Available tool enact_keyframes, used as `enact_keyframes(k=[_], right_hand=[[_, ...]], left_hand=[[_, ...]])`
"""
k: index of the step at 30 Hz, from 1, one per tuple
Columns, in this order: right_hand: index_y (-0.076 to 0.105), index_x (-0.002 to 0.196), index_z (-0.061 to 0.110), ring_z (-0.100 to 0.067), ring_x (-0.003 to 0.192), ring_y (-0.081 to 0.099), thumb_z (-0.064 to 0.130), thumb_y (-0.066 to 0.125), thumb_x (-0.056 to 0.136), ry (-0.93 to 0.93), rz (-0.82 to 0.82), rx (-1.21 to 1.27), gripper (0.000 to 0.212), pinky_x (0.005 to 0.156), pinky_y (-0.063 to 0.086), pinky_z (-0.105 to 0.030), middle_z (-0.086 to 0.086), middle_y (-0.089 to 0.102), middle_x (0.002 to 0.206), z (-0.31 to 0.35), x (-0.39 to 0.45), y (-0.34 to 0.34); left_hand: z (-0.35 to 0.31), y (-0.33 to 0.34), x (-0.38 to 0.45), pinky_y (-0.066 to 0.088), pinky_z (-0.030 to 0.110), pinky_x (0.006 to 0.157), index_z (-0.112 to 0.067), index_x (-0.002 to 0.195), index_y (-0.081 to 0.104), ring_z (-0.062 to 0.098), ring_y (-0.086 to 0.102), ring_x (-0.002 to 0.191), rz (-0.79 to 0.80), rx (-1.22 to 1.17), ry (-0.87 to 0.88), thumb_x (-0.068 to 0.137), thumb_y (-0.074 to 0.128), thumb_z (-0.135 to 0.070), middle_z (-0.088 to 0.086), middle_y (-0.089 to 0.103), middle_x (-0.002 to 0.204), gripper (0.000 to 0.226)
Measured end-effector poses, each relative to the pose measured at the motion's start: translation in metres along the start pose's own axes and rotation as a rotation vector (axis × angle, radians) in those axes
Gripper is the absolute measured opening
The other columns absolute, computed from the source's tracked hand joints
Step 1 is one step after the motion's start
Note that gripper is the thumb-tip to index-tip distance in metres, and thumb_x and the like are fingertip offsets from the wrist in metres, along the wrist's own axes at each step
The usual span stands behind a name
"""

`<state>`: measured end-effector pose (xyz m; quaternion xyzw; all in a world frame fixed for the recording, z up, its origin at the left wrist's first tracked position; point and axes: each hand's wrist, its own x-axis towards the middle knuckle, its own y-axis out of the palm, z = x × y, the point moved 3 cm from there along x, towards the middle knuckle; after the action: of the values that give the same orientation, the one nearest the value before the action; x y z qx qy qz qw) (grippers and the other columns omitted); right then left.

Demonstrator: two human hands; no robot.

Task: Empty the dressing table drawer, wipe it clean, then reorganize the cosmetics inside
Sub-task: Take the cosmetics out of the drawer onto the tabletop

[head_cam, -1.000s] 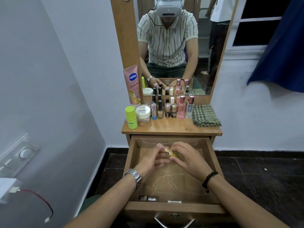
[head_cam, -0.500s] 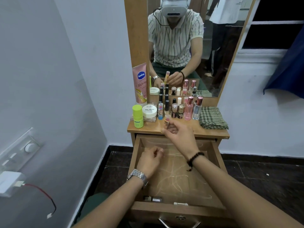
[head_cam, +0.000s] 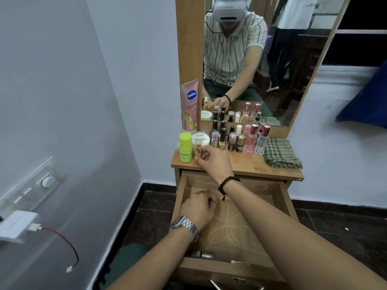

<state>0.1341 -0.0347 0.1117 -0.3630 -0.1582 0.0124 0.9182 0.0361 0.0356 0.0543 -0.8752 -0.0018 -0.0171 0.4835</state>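
The right hand's fingers [head_cam: 204, 152] pinch a small lip-balm tube [head_cam: 198, 150], holding it upright with its long axis vertical and its base at or just above the desk [head_cam: 240, 167]; whether it touches the wood I cannot tell. The tube sits just right of the lime-green stick [head_cam: 185, 147] and in front of the white nail-polish jar [head_cam: 200, 139], so the likely move is a short straight-down set and release. The right hand [head_cam: 215, 162] is the nearer 1; the left hand [head_cam: 199, 208] hovers loosely curled over the open drawer [head_cam: 180, 197], holding nothing visible. The tube looks smooth printed plastic, cylindrical. The drawer floor is scuffed, pale-streaked wood with 2 or 3 small items [head_cam: 202, 254] against its front wall. Right of the stick stand glossy glass bottles [head_cam: 250, 140] and a folded checked cloth [head_cam: 281, 152].
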Motion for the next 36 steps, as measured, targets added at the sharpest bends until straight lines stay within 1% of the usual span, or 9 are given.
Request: enact_keyframes(k=[7,11,16,19,21,25,30,33,36], right_hand=[[0.066,0.106,0.019,-0.01,0.081,0.058,0.022,0.074,0.08,-0.042,-0.019,0.048,0.027,0.073,0.046,-0.021,0.006,0.064,0.084,-0.006,-0.009,-0.007],[0.065,0.096,0.023,-0.004,0.069,0.052,0.023,0.067,0.087,-0.132,-0.075,0.116,0.009,0.064,0.043,-0.017,0.005,0.061,0.075,-0.014,-0.039,-0.029],[0.068,0.095,0.026,0.004,0.071,0.059,0.022,0.06,0.091,-0.052,0.66,-0.011,0.009,0.066,0.049,-0.016,0.006,0.069,0.086,-0.054,-0.094,-0.041],[0.066,0.106,0.022,0.005,0.072,0.06,0.02,0.057,0.094,0.18,1.159,-0.096,0.014,0.067,0.05,-0.014,0.009,0.066,0.091,-0.084,-0.132,-0.044],[0.066,0.113,0.017,0.001,0.075,0.061,0.018,0.056,0.095,0.285,1.271,-0.078,0.021,0.07,0.053,-0.016,0.008,0.066,0.093,-0.092,-0.148,-0.046],[0.066,0.12,0.015,0.004,0.067,0.059,0.017,0.052,0.097,0.196,1.26,-0.191,0.027,0.064,0.051,-0.011,0.012,0.065,0.089,-0.088,-0.154,-0.044],[0.063,0.124,0.019,-0.001,0.076,0.057,0.013,0.046,0.096,0.121,1.258,-0.225,0.033,0.069,0.051,-0.016,-0.006,0.065,0.121,-0.08,-0.154,-0.039],[0.059,0.129,0.021,-0.002,0.086,0.059,0.012,0.045,0.095,0.084,1.218,-0.163,0.037,0.063,0.042,-0.003,-0.001,0.063,0.126,-0.071,-0.154,-0.031],[0.058,0.129,0.022,-0.003,0.096,0.055,0.01,0.043,0.092,0.074,1.182,-0.103,0.041,0.078,0.042,-0.008,0.001,0.063,0.125,-0.063,-0.157,-0.018]], left_hand=[[0.003,0.0,0.002,0.047,0.026,0.066,-0.028,0.096,0.064,0.019,0.065,0.085,0.04,-0.041,-0.038,0.09,0.05,-0.022,-0.01,0.067,0.102,0.017],[0.007,0.005,0.002,0.052,0.031,0.083,-0.028,0.094,0.066,0.011,0.064,0.092,0.169,-0.096,-0.002,0.089,0.053,-0.018,-0.013,0.067,0.101,0.017],[-0.001,0.011,-0.022,0.043,0.007,0.072,-0.015,0.105,0.066,0.005,0.061,0.086,0.645,-0.051,0.253,0.084,0.066,-0.011,-0.001,0.07,0.103,0.022],[0.006,0.011,-0.034,0.042,0.016,0.074,-0.017,0.11,0.065,0.013,0.059,0.095,0.783,0.136,0.298,0.084,0.068,-0.019,0.001,0.066,0.111,0.026],[0.01,0.011,-0.038,0.042,0.019,0.078,-0.019,0.111,0.066,0.016,0.059,0.1,0.819,0.218,0.299,0.087,0.064,-0.024,0.0,0.066,0.112,0.024],[0.01,0.008,-0.04,0.041,0.02,0.08,-0.02,0.116,0.064,0.019,0.059,0.105,0.843,0.324,0.294,0.091,0.054,-0.013,0.001,0.064,0.117,0.028],[0.009,0.009,-0.041,0.048,0.032,0.092,-0.02,0.117,0.061,0.022,0.058,0.106,0.901,0.364,0.273,0.09,0.049,-0.009,0.003,0.063,0.118,0.031],[0.009,0.009,-0.041,0.047,0.033,0.093,-0.022,0.117,0.06,0.022,0.056,0.107,0.914,0.36,0.262,0.092,0.052,-0.02,0.003,0.061,0.121,0.025],[0.01,0.01,-0.041,0.046,0.034,0.092,-0.022,0.118,0.057,0.024,0.055,0.108,0.922,0.401,0.266,0.094,0.052,-0.026,0.004,0.059,0.123,0.026]])
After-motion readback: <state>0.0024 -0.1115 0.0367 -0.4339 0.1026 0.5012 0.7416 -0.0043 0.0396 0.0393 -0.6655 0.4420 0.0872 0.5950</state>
